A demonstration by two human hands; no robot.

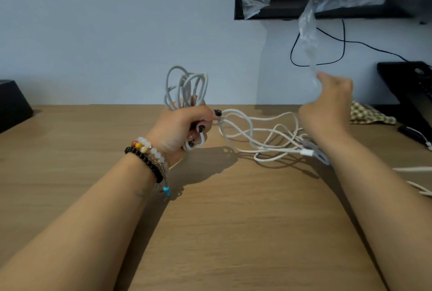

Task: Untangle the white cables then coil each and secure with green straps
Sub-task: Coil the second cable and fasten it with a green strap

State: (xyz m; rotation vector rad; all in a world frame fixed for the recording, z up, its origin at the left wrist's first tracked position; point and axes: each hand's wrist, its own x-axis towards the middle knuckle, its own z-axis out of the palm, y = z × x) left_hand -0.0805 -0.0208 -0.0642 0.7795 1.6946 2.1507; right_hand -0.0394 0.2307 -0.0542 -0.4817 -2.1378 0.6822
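My left hand (184,124) grips a coiled bundle of white cable (185,85) upright above the wooden table (210,220), loops standing above the fist. From that fist, loose tangled white cable (259,136) runs right across the table to my right hand (327,108). That hand is raised with its back to me and its fingers curled out of sight; cable strands rise to its underside, so it seems to hold them. A white connector (307,152) lies below that wrist.
More white cable (418,178) lies at the right edge. A patterned cloth (369,115) and black devices (411,94) sit at the back right, a black box (11,106) at the back left. Clear plastic (308,40) and a black wire (343,42) hang from a wall-mounted screen.
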